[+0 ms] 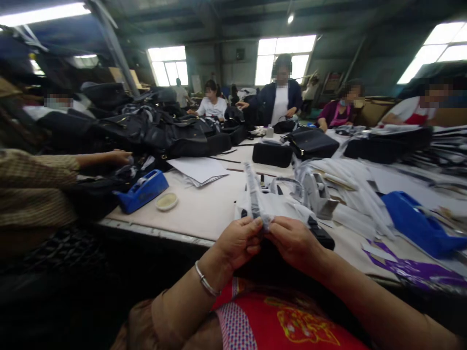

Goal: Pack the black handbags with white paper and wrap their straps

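Observation:
Both my hands meet at the table's near edge, pinching a bag strap wrapped in clear plastic (254, 194). My left hand (241, 240) has its fingers curled tight on the strap's lower end. Right beside it, my right hand (294, 240) is closed on the same end. The strap stands up and leans slightly left, away from me. Just behind it lies a black bag partly covered in white wrapping (284, 203), with a looped handle in clear plastic (288, 184). What lies between my fingertips is hidden.
A blue tape dispenser (142, 191), a small round dish (167, 201) and white sheets (199, 170) lie to the left. At right are a metal tape dispenser (319, 194), another blue dispenser (419, 223) and purple plastic (419, 267). Black bags (160, 131) are heaped behind; a co-worker's hand (120, 158) reaches in left.

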`<state>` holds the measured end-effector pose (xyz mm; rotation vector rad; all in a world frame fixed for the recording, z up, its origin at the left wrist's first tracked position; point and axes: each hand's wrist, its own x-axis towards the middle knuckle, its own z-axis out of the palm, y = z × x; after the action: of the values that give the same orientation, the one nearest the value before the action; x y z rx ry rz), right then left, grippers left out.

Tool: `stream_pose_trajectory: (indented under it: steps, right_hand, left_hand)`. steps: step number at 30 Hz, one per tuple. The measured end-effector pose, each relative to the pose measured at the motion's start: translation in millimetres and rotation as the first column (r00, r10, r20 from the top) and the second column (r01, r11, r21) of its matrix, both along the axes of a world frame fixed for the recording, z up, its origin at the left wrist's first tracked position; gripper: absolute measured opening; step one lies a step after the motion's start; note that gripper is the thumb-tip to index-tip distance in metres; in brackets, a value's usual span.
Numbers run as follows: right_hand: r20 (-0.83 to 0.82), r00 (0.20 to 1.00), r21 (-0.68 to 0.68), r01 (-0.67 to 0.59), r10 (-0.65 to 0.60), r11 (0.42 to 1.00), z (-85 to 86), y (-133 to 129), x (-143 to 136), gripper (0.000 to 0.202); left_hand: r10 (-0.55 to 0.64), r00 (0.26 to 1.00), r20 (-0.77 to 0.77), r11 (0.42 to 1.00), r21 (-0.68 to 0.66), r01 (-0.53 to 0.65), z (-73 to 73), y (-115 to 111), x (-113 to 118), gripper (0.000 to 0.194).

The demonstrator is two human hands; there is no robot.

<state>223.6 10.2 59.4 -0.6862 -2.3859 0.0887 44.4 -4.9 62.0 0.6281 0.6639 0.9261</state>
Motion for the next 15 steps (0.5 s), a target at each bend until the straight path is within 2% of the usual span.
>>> stream_pose_trajectory:
  steps: [2,3,5,6,7,8,9,11,12,13,14,15]
  right_hand:
    - [0.012,1.0,0.01,-0.007,0.007,1.0,-4.4,-1.7,2.3,0.024]
    - [0.009,1.0,-0.039,-0.019,0.02,0.999,-5.2,-3.1,4.6,0.021]
    - [-0.026,0.999,-0.237,-0.028,0.023,0.971,-3.7,-6.1,11.6,0.017]
    - [-0.054,0.999,-0.378,-0.018,-0.002,0.926,-1.8,-7.2,15.7,0.017]
    - [-0.098,0.994,-0.526,-0.006,-0.053,0.851,0.5,-7.8,19.4,0.02]
    - [-0.151,0.98,-0.67,-0.005,-0.129,0.743,3.1,-7.8,22.3,0.025]
    - [-0.201,0.956,-0.794,-0.031,-0.215,0.607,5.7,-7.5,23.7,0.032]
    - [-0.277,0.891,-0.93,-0.155,-0.36,0.333,11.0,-6.0,20.8,0.044]
    - [-0.298,0.863,-0.947,-0.214,-0.408,0.24,13.9,-5.1,16.7,0.047]
    - [-0.307,0.844,-0.95,-0.246,-0.44,0.191,17.1,-4.0,11.1,0.049]
    - [-0.306,0.832,-0.951,-0.25,-0.462,0.18,20.5,-2.8,4.8,0.049]
    - [-0.307,0.822,-0.95,-0.235,-0.48,0.204,23.9,-1.6,-1.6,0.048]
  left_hand:
    - [0.034,0.997,-0.067,0.998,0.048,-0.031,-0.6,-2.8,4.1,0.042]
    - [0.084,0.988,-0.133,0.992,0.1,-0.071,-0.3,-4.6,5.6,0.038]
    - [0.242,0.924,-0.296,0.948,0.277,-0.16,2.0,-8.5,7.3,0.031]
    - [0.33,0.871,-0.364,0.903,0.39,-0.179,3.5,-10.5,7.8,0.026]
    - [0.409,0.816,-0.407,0.849,0.498,-0.177,4.9,-12.3,8.2,0.022]
    - [0.476,0.769,-0.426,0.791,0.589,-0.164,5.8,-13.9,8.7,0.018]
    - [0.524,0.735,-0.431,0.741,0.656,-0.143,5.9,-15.1,9.5,0.016]
    - [0.566,0.697,-0.44,0.68,0.727,-0.093,3.5,-16.5,12.2,0.014]
    - [0.574,0.683,-0.451,0.665,0.743,-0.068,1.1,-16.7,14.0,0.016]
    - [0.58,0.669,-0.465,0.655,0.755,-0.043,-1.8,-16.6,15.9,0.019]
    - [0.589,0.653,-0.477,0.644,0.764,-0.023,-4.8,-16.2,17.6,0.022]
    - [0.603,0.634,-0.485,0.634,0.773,-0.012,-7.5,-15.6,18.9,0.024]
